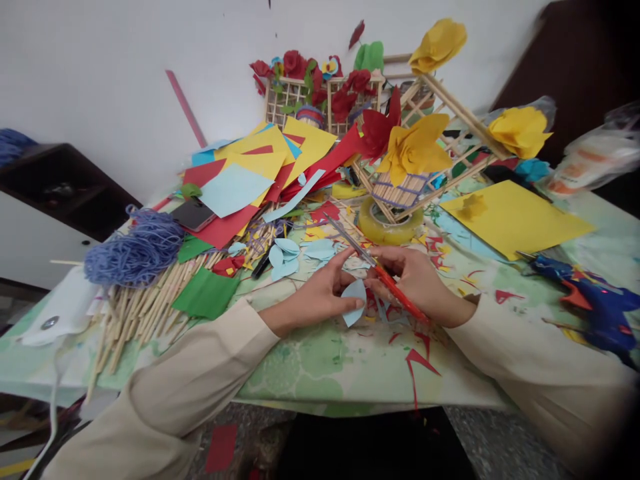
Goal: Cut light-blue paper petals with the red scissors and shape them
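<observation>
Between the thumb and fingers of my left hand (320,293) is a light blue paper petal (354,303), pointed at its lower end. My right hand (417,283) is closed on a pair of scissors (400,290) with red handles. Their metal blades point up and to the left, past the fingertips of my left hand. Several cut light blue petals (284,259) lie on the table just beyond my left hand. Red, yellow and blue paper scraps (423,363) are scattered under and around my hands.
Blue yarn (137,247), wooden sticks (145,300) and green paper (207,293) lie at left. Coloured sheets (237,190) are piled behind. Clear tape (387,223) sits below a stick frame (460,113) with yellow paper flowers (415,147). A blue glue gun (595,300) rests at right.
</observation>
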Action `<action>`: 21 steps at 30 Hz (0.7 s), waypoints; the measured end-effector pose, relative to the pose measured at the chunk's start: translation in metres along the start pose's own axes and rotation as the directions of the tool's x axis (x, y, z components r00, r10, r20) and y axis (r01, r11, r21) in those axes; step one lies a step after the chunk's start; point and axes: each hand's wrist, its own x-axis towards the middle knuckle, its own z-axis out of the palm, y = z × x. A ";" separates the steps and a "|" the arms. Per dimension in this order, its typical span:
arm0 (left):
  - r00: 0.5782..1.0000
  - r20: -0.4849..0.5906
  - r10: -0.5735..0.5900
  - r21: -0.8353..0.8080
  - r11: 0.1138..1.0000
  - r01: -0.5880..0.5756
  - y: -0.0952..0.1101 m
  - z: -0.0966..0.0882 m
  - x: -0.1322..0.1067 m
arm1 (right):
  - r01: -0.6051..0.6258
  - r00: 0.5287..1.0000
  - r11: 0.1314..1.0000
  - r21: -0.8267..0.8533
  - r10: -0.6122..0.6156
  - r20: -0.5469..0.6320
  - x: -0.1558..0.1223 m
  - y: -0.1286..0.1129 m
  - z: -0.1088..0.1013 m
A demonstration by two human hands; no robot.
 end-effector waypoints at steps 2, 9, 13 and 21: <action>1.000 -0.015 0.002 -0.006 1.000 -0.002 0.001 -0.002 0.000 | 0.023 1.000 1.000 0.006 -0.023 -0.005 -0.001 0.000 0.000; 0.999 0.041 0.027 0.036 0.999 -0.028 0.002 0.001 -0.001 | -0.008 0.999 0.997 0.082 0.011 -0.032 -0.005 -0.004 0.006; 0.998 0.059 0.016 0.004 1.000 -0.017 0.002 0.002 0.000 | 0.010 1.000 0.996 0.088 -0.010 0.001 -0.004 -0.009 0.006; 0.965 -0.254 0.063 0.016 0.998 -0.061 0.006 -0.006 0.003 | -0.059 0.996 0.987 0.148 0.069 -0.062 -0.004 -0.003 0.007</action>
